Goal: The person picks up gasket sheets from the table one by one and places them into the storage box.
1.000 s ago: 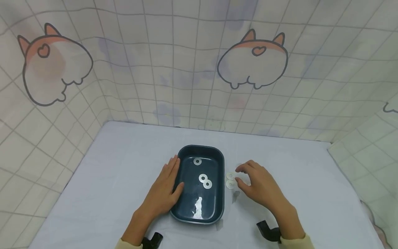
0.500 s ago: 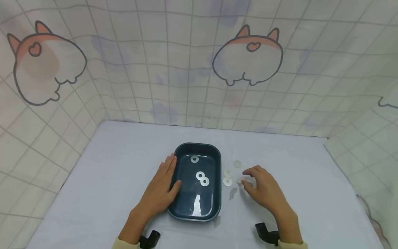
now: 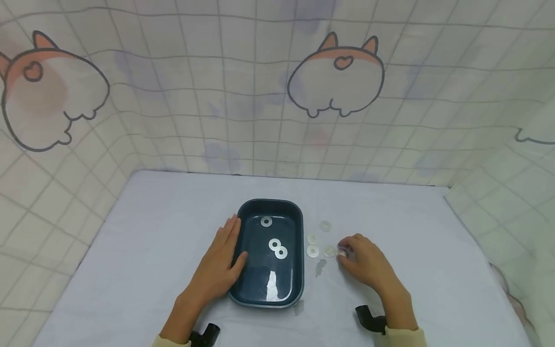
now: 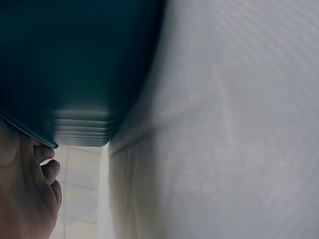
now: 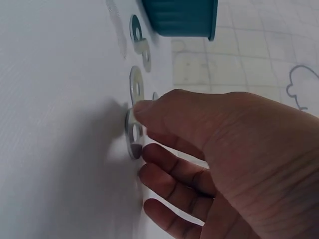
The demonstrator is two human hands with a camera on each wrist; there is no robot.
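R hand (image 3: 366, 260), thumb & fingers curled abt. a washer (image 5: 131, 143), firmness unclear; L hand (image 3: 220, 260), fingers straight, on tray (image 3: 253, 274). Washer may slip, being flat & thin.

Soft, even light fills the head view, glare streaking the tray (image 3: 256, 275); the left wrist view is dim and blurred; the right shows shadow across the bench (image 5: 55, 79).

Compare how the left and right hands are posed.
The left hand lies with fingers extended; the right hand has its fingers curled. The left hand rests against the tray; the right hand is apart from it, thumb touching a washer on the table. Both hands are ungloved and extend from pale yellow sleeves.
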